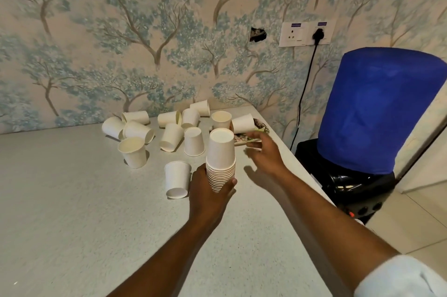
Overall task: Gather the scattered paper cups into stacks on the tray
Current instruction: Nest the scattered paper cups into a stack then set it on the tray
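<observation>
Place: a pantry or refreshment corner, in a home or small office; which of the two cannot be told.
Wall: tree-patterned wallpaper (145, 30) along the far side.
Power: a socket plate (306, 34) on the far right wall, a black plug and cord hanging from it.
Water: a dispenser (350, 190) at right, carrying a blue-covered bottle (379, 108).
Surface: a pale speckled bench (72, 200) strewn with disposable paper cups (193, 141).
Floor: light tiles (416, 224) at right.

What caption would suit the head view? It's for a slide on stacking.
Left hand holds a cup stack; right hand reaches toward the tray.
</observation>
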Motion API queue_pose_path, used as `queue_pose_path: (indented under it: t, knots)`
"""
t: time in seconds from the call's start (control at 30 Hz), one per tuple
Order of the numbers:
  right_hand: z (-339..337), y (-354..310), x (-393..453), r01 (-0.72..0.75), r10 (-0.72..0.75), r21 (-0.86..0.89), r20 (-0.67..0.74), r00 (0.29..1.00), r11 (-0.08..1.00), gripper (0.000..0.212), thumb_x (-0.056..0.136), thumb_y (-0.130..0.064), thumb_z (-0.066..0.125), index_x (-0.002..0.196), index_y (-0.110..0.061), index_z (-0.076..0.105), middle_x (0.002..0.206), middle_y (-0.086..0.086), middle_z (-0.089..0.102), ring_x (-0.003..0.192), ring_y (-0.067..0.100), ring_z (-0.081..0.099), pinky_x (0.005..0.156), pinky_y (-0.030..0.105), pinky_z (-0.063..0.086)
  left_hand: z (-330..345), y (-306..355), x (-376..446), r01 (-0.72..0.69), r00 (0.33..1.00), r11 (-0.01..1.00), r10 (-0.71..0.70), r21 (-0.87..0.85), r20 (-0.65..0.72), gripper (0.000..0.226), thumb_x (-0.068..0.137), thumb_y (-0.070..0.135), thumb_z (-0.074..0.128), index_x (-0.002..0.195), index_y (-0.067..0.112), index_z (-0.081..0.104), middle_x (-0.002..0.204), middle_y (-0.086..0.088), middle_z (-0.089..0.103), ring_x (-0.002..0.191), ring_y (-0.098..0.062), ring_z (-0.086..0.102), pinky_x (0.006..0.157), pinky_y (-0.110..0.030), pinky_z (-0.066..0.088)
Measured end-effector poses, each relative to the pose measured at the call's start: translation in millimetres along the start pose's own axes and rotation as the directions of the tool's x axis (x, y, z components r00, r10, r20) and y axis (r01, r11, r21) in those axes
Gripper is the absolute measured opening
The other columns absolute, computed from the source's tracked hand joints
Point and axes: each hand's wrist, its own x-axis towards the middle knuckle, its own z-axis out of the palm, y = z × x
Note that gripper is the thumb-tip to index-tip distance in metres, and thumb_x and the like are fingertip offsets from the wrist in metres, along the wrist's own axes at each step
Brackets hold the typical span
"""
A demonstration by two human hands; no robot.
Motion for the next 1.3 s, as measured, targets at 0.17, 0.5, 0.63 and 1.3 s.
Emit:
queue_pose_path:
  t: [0.17,0.5,0.63,1.3]
  knots:
    - [12.5,1.1,66.8,0.021,-0.098,-0.313,-0.233,0.968,0.949,0.051,0.086,-0.017,0.073,0.134,-0.022,0.057,0.139,0.01,0.051,0.127,0.031,0.053,0.106,0.04,0.045,3.6,-0.1,3.0,0.015,1.0,0.997,-0.016,-0.074,-0.01,0.06,0.078,0.027,0.085,0.124,0.028,0.048,0.115,0.014,0.059,0.095,-0.002,0.063,0.056,0.002,0.044]
    - [33.2,5.5,120.9,-0.096,0.002,-0.335,-0.27,0.963,0.937,0.056,0.093,-0.026,0.069,0.143,-0.024,0.044,0.135,0.01,0.064,0.126,0.033,0.058,0.107,0.041,0.043,-7.2,4.3,1.6,-0.043,0.999,0.973,0.046,-0.225,0.006,0.062,0.074,0.015,0.088,0.12,0.033,0.05,0.116,0.015,0.06,0.099,0.026,0.054,0.06,0.005,0.042]
    - [31.3,-3.8,116.2,0.005,-0.133,-0.288,-0.427,0.894,0.958,0.043,0.098,-0.016,0.062,0.14,-0.02,0.053,0.132,0.015,0.061,0.124,0.033,0.057,0.102,0.035,0.044,-8.1,6.0,5.2,-0.039,0.999,0.98,0.04,-0.197,-0.001,0.067,0.072,0.018,0.09,0.125,0.03,0.051,0.12,0.012,0.06,0.1,0.006,0.062,0.06,0.005,0.042]
    - [66.1,-39.4,116.8,0.404,-0.375,-0.864,0.281,0.883,0.302,0.05,0.085,-0.014,0.054,0.134,-0.025,0.058,0.128,0.001,0.066,0.127,0.027,0.049,0.106,0.049,0.031,-51.6,21.6,-33.9,0.056,0.997,0.966,-0.067,-0.254,-0.033,0.079,0.068,0.038,0.089,0.132,0.039,0.043,0.134,0.018,0.055,0.122,-0.008,0.053,0.108,-0.037,0.048]
